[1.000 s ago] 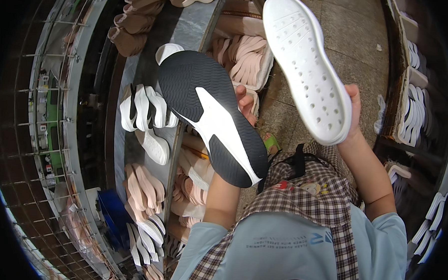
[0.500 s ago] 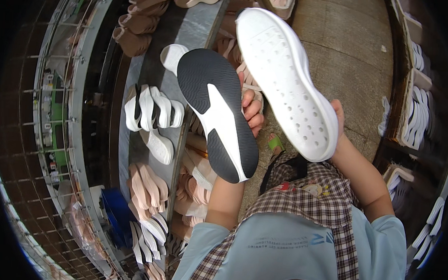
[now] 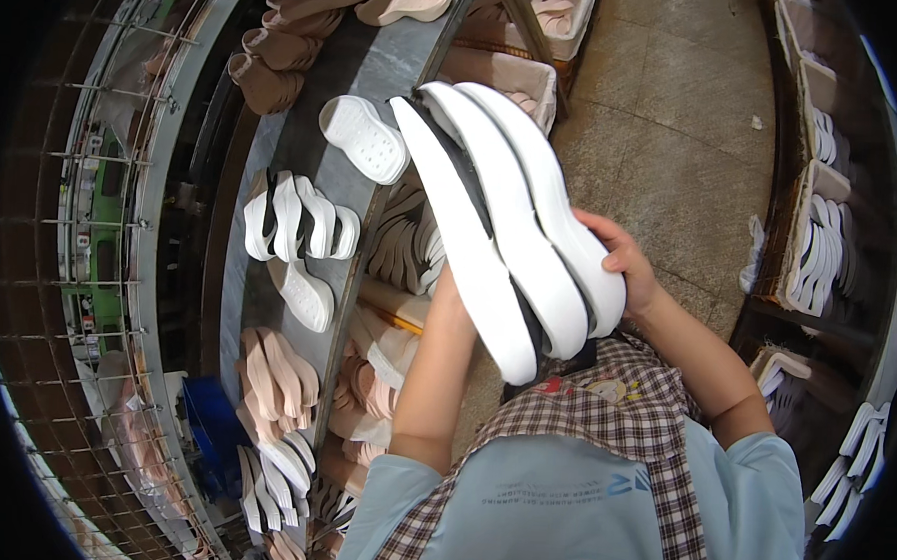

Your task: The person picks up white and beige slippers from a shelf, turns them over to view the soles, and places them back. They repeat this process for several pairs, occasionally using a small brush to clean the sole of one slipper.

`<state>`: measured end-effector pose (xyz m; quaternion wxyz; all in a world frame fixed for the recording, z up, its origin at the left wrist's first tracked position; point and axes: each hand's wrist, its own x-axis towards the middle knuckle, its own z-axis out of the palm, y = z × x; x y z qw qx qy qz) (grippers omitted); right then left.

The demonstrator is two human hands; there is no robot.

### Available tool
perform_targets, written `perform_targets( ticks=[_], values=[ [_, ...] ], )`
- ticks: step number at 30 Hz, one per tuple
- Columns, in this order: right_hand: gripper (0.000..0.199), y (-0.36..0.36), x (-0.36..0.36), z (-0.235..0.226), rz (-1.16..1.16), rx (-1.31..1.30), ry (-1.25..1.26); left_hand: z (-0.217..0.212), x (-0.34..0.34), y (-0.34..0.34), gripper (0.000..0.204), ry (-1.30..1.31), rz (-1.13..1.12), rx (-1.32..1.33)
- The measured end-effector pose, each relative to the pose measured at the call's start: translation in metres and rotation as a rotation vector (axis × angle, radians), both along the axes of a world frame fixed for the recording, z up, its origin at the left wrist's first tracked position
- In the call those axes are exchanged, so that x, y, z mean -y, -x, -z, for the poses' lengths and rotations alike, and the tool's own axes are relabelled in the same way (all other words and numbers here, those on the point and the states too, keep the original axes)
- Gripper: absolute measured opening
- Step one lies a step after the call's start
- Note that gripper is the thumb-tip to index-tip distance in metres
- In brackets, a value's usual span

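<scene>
Right hand (image 3: 629, 266) grasps the white soles (image 3: 513, 213) at three o'clock, likely keeping them bunched; left hand's fingers (hidden!), can't tell.

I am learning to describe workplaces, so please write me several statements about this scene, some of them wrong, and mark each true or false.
1. The bare right hand holds curved white shoe soles. True.
2. The left hand is fully visible. False: the white soles hide it.
3. A white, perforated sole lies on the flat grey shelf. True.
4. The person wears a plain green apron. False: it is a brown-and-white checked cloth apron.
5. Curved, pale pink soles lie left of the bare left forearm. True.
</scene>
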<state>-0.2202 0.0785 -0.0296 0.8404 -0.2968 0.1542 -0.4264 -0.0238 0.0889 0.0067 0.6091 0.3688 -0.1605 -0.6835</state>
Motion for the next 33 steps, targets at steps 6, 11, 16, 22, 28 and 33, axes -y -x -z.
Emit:
perform_targets(
  ticks=[6,11,16,22,28,33],
  values=[
    [0.079,-0.021,-0.01,-0.004,-0.141,0.099,0.026,-0.003,-0.025,-0.03,0.04,0.054,0.027,0.023],
    [0.074,-0.069,-0.026,-0.027,-0.413,0.034,0.109,-0.015,-0.082,-0.061,0.039,0.088,-0.175,0.073],
    [0.063,-0.118,-0.042,-0.042,-0.525,-0.233,0.73,-0.041,-0.146,-0.123,0.037,0.063,-0.537,0.223],
    [0.037,-0.123,-0.024,-0.004,-0.478,-0.419,0.318,-0.087,-0.197,-0.269,0.036,-0.108,-0.854,0.636],
    [0.03,-0.129,0.033,0.026,-0.104,-0.497,0.181,-0.067,-0.145,-0.411,0.032,-0.243,-0.518,0.26],
    [0.056,-0.174,0.088,0.014,0.05,-0.634,0.227,-0.029,-0.116,-0.442,0.03,-0.355,-0.478,0.291]
  ],
)
